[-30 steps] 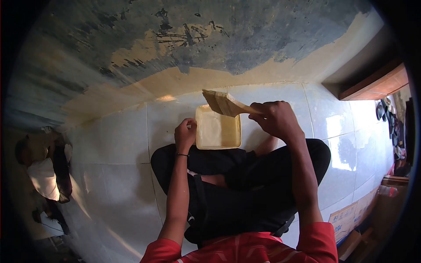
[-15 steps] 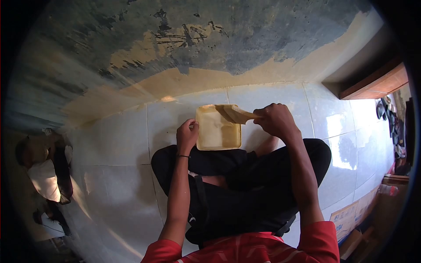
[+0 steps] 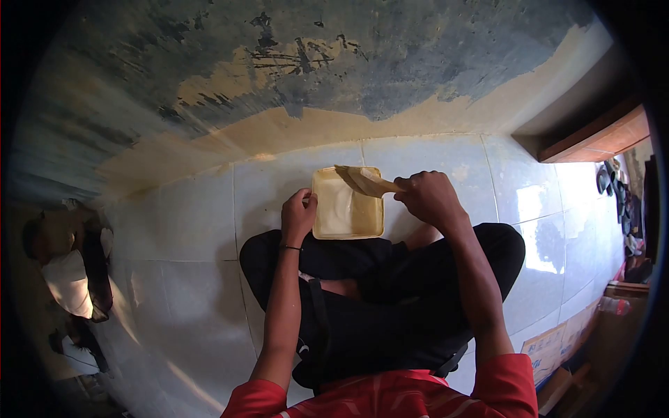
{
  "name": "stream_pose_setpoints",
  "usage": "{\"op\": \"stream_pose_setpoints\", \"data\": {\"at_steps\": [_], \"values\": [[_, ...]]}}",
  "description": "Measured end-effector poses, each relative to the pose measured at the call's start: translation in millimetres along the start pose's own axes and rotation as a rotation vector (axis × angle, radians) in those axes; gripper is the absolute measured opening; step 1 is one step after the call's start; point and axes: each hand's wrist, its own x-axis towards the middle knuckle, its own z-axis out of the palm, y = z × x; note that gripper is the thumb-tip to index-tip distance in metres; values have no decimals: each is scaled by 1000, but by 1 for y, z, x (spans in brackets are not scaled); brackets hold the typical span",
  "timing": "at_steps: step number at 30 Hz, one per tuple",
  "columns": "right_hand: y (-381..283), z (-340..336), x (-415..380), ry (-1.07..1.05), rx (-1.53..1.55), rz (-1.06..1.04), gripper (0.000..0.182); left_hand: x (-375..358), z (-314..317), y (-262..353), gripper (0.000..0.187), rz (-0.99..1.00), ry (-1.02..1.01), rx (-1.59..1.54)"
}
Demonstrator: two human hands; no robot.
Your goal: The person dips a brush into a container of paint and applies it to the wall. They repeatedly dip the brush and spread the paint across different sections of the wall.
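A square, pale yellow tray with a wet-looking cream layer inside rests on the tiled floor, just beyond my crossed legs. My left hand pinches its left rim between thumb and fingers. In my right hand is the handle of a wide brush, tilted over the tray's upper edge. The brush's broad end reaches above the upper left part of the tray. Whether its tip touches the tray I cannot tell.
A wall with peeling dark paint rises beyond the floor. People sit at the far left. A wooden ledge, footwear and a cardboard box are on the right.
My right hand and the brush have moved slightly left and a little down, so the brush reaches farther across the tray. My left hand stays at the rim.
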Motion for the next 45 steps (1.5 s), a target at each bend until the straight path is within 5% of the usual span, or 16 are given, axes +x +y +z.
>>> {"op": "stream_pose_setpoints", "data": {"at_steps": [8, 14, 20, 25, 32, 36, 42, 45], "values": [[4, 7, -2, -19, 150, -150, 16, 0, 1, -3, 23, 11, 3, 0], [4, 6, -1, -20, -61, 67, 15, 1, 1, -4, 24, 27, -2, 18], [-1, 8, -2, -34, 126, -176, 14, -1, 0, -2, 24, 18, -9, -2], [-1, 0, 1, -24, -34, 36, 17, 0, 0, -1, 24, 17, -11, 21], [-1, 15, 0, 4, 166, -179, 15, 0, 0, -2, 23, 11, -9, 21], [2, 5, 2, 35, -10, -17, 15, -1, -1, 1, 24, 13, -20, 24], [1, 13, 0, 11, 136, -149, 15, -1, -1, 0, 24, 23, -12, 16], [-2, 8, 3, 15, 95, -44, 15, -1, -2, 1, 24, 13, -10, 29]]}}
